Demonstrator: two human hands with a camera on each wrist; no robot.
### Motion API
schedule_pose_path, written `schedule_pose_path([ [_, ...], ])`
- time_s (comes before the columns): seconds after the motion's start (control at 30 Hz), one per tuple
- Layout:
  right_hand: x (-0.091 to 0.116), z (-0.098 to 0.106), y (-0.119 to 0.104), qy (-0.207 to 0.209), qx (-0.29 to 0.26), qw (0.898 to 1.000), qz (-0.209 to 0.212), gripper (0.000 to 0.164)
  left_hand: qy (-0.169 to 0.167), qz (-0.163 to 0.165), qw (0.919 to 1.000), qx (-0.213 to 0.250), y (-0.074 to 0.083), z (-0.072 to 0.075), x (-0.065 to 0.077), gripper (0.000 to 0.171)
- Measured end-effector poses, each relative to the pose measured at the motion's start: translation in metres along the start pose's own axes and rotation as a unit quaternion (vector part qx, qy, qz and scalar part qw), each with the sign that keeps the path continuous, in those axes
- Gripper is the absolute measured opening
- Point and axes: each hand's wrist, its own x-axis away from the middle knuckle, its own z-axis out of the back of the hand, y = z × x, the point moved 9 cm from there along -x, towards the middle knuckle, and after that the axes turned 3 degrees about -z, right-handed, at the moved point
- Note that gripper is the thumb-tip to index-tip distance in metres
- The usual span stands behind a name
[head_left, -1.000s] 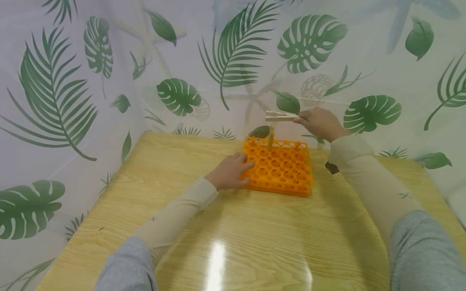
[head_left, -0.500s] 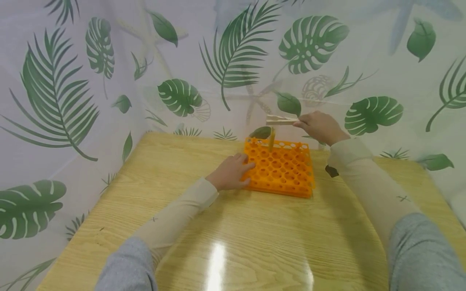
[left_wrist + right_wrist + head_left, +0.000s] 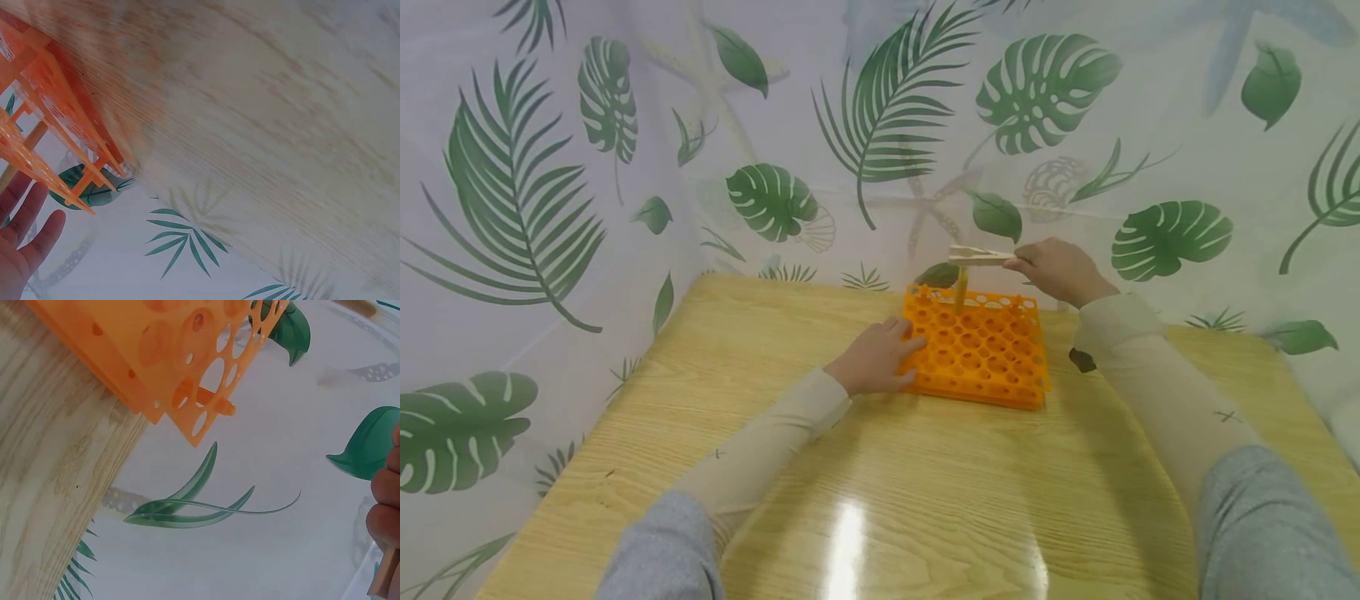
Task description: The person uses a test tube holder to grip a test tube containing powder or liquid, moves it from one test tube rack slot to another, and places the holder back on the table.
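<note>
An orange test tube rack [image 3: 977, 392] stands on the table in the head view. One test tube [image 3: 961, 292] with yellowish-brown contents is upright in its back row. My left hand [image 3: 872, 357] rests on the rack's left side with loosely spread fingers; the left wrist view shows these fingers [image 3: 47, 240] by the rack [image 3: 69, 106]. My right hand [image 3: 1060, 268] grips a wooden test tube holder [image 3: 981, 257], held level with its tip at the tube's top. Whether its jaws surround the tube, I cannot tell. The right wrist view catches curled fingers [image 3: 384, 512] on the handle [image 3: 384, 575].
The wooden table [image 3: 760, 500] ends at the back against a white sheet [image 3: 685, 225] with printed green leaves, which also hangs on the left. A small dark object [image 3: 1082, 360] shows beneath my right cuff.
My right hand has lowered the test tube holder from above the tube to the tube's top. The left hand, rack and tube have stayed in place.
</note>
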Motion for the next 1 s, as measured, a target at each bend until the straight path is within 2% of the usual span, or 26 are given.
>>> schedule_pose_path([
  [0.37, 0.002, -0.005, -0.002, -0.002, 0.017, 1.000, 0.006, 0.039, 0.010, -0.005, 0.9999, 0.001, 0.000, -0.001, 0.000, 0.042],
  [1.0, 0.004, -0.025, 0.001, 0.009, 0.018, 1.000, 0.012, 0.034, 0.006, 0.001, 0.9999, 0.008, 0.000, 0.000, 0.001, 0.042],
])
